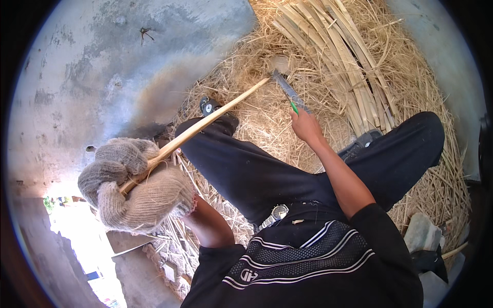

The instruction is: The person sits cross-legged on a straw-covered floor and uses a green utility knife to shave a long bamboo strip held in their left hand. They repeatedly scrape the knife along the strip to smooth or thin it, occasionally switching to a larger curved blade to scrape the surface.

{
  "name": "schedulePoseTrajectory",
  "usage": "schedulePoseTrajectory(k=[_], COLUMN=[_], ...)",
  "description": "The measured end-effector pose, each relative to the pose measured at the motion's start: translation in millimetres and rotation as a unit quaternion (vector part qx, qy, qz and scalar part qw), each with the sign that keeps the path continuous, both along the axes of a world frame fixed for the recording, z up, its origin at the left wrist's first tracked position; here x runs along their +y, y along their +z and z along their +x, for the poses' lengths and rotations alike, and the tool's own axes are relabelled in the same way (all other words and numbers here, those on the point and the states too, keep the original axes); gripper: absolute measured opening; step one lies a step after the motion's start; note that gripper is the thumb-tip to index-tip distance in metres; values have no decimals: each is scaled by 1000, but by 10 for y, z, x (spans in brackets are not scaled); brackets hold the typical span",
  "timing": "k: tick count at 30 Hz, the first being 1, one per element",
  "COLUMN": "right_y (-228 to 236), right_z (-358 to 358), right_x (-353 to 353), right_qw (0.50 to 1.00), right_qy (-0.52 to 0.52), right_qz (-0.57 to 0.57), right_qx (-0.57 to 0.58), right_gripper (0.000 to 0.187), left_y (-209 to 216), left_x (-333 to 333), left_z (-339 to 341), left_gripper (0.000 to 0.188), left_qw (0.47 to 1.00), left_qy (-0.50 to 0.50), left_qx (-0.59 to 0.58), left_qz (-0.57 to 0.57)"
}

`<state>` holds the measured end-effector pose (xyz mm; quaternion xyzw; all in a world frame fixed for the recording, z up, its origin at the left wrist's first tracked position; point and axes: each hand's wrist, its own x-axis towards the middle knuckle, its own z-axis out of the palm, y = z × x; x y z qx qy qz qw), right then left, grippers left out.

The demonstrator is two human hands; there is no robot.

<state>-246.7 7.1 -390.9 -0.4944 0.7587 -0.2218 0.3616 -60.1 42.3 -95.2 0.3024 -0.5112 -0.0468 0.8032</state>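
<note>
My left hand [138, 187], in a thick grey-beige knitted glove, is closed round the near end of a long pale split stick [210, 117], which looks like bamboo or cane. The stick slants up and to the right, over my bent leg. My bare right hand [306, 127] grips a knife [290, 91] with a long grey blade; a bit of green shows at the handle by my fingers. The blade points up and left, its tip close to the stick's far end. Whether they touch, I cannot tell.
A bundle of long split strips [354, 72] lies at the far right on a thick litter of shavings [257, 115]. A grey wall [102, 61] rises on the left. Pale stone blocks [423, 233] stand at the lower right. A wristwatch [280, 211] rests at my waist.
</note>
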Motion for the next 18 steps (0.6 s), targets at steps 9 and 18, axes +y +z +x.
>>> schedulePoseTrajectory(k=[9,18], right_y=[1956,1744], right_z=[652,657], right_x=[851,762], right_qw=[857,929], right_qy=[231,182], right_qz=[-411,-305], right_qx=[-208,-106], right_gripper=[22,21], left_y=[18,-55], left_x=[200,88], left_z=[133,-112], left_gripper=[16,36], left_qw=[974,994], left_qy=[-112,91], left_qx=[-195,-64], left_qz=[16,-18])
